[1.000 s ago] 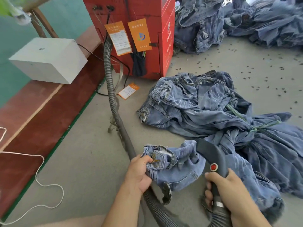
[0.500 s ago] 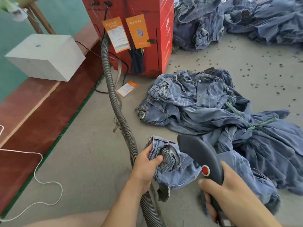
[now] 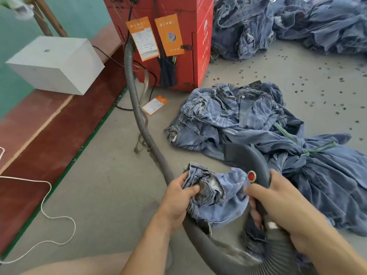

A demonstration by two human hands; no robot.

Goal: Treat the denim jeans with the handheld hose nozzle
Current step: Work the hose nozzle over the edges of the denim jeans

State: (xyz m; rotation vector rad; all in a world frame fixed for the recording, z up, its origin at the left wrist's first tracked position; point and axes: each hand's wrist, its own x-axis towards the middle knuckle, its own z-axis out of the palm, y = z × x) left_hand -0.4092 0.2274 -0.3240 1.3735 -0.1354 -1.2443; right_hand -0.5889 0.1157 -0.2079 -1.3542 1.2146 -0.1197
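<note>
Left grip on jeans, right grip on nozzle, over concrete floor.

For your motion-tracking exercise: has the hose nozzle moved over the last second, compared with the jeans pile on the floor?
Yes. The hose nozzle has risen and swung up over the jeans pile, away from the person.

At far centre I see a red cabinet with two orange tags hanging on it. A white box sits on the left ledge. A white cord lies near left. Dark specks dot the far-right floor.
</note>
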